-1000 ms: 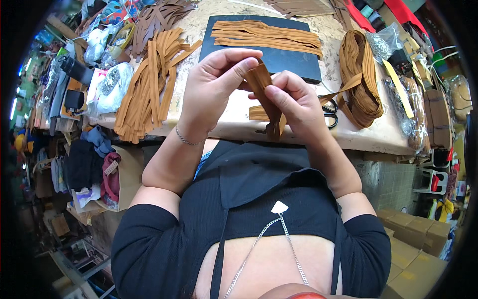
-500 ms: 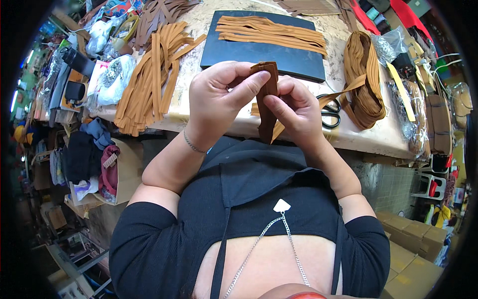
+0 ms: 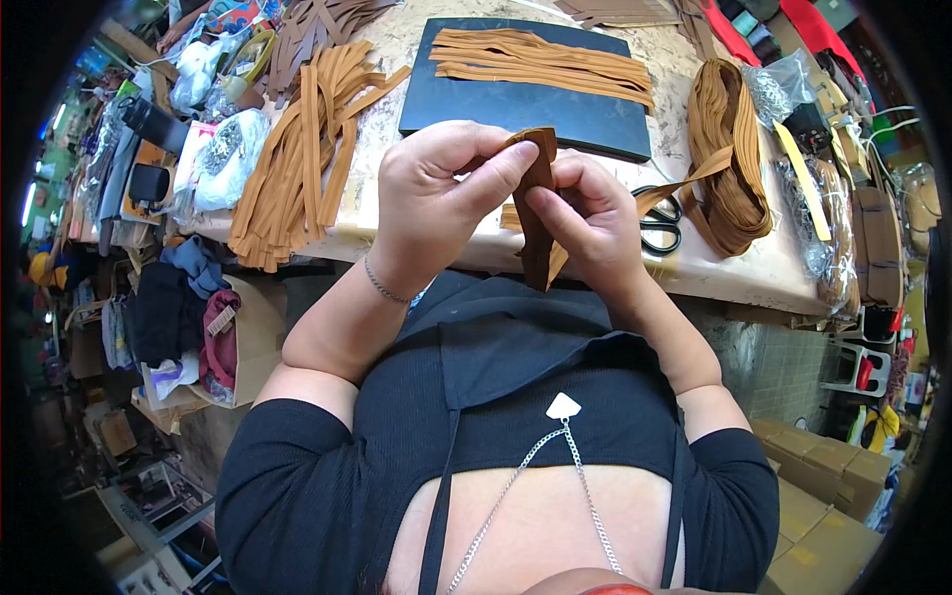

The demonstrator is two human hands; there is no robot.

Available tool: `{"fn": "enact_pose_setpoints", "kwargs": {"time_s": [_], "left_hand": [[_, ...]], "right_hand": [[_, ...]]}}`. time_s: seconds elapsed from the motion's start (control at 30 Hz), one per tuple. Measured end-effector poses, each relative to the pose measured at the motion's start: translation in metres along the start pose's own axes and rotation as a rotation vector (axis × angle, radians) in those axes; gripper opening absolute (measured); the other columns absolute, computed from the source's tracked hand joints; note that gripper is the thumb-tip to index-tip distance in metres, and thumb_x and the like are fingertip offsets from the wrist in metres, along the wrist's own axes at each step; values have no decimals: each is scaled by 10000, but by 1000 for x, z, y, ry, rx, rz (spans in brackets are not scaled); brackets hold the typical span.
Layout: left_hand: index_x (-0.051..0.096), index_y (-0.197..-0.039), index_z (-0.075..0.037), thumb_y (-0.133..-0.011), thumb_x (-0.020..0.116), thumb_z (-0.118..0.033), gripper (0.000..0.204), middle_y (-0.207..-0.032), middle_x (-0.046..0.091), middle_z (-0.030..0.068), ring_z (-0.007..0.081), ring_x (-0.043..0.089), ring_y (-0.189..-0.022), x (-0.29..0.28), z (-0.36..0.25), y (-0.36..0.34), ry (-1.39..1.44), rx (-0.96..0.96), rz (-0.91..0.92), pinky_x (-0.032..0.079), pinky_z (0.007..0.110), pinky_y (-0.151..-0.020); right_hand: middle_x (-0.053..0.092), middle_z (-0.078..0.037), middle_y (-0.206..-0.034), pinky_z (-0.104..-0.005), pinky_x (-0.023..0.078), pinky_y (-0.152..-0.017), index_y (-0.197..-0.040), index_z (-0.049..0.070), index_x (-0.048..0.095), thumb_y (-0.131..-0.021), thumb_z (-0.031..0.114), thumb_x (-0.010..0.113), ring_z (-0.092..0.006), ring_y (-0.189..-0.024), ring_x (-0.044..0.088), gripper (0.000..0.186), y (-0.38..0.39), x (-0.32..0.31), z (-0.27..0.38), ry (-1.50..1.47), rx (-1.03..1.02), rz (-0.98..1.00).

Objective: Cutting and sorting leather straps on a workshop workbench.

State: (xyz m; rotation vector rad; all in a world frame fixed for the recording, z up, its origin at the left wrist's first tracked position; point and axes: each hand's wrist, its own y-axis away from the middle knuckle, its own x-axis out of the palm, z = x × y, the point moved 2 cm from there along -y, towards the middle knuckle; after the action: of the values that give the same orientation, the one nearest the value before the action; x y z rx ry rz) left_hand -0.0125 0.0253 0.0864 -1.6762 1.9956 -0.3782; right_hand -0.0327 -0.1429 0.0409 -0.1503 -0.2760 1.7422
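Observation:
My left hand [image 3: 451, 183] pinches the upper end of a dark brown strip [image 3: 536, 233] between thumb and fingers. Lower down, my right hand [image 3: 593, 216] grips the same strip from the side, its thumb lying along it. The strip hangs roughly upright over the table's front edge, and its folds are partly hidden by my fingers. A tan tape shows behind it and runs right to a big looped bundle of brown zipper tape [image 3: 729, 159]. Black-handled scissors [image 3: 660, 223] lie between my right hand and the bundle.
Tan strips [image 3: 540, 67] lie in a row on a black board [image 3: 526, 119] behind my hands. A pile of tan strips [image 3: 297, 159] hangs over the table's edge at left. Plastic bags [image 3: 233, 154] and a black bottle [image 3: 149, 121] crowd the left; a yellow strip [image 3: 801, 180] lies far right.
The lower end of the dark brown strip has swung slightly right, and its top has turned a little. Both hands keep nearly the same place and grip.

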Motion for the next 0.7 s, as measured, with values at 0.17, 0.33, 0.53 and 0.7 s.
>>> {"fn": "enact_pose_setpoints", "kwargs": {"time_s": [0.17,0.33,0.53,0.7], "left_hand": [[692,-947,25,-900,660,-75,115,-853,674,25,80,607,-777,-8,28,-6,495,-257,-211,481,230,-736],[647,-1000,-17,-929,629,-148,150,-930,688,72,141,654,-831,-85,71,-27,690,-244,-609,523,268,-750],[626,-1030,-19,-942,617,-184,187,-956,689,88,150,651,-844,-147,85,-15,662,-199,-684,530,283,-745],[631,-1000,-15,-919,651,-171,177,-920,677,71,136,639,-819,-148,77,-13,649,-184,-780,526,271,-741]], "right_hand": [[596,12,-873,-222,458,-697,-944,19,602,-901,107,669,-61,-799,556,119,-6,-9,-5,-205,227,218],[567,18,-856,-221,448,-683,-859,42,575,-891,105,679,-53,-775,541,126,5,-47,2,-235,408,348],[568,26,-782,-202,426,-646,-857,36,597,-875,115,686,-47,-714,528,120,15,-93,19,33,443,215],[553,40,-762,-192,396,-628,-818,49,555,-896,153,680,-24,-720,481,181,9,-100,27,114,415,213]]}}
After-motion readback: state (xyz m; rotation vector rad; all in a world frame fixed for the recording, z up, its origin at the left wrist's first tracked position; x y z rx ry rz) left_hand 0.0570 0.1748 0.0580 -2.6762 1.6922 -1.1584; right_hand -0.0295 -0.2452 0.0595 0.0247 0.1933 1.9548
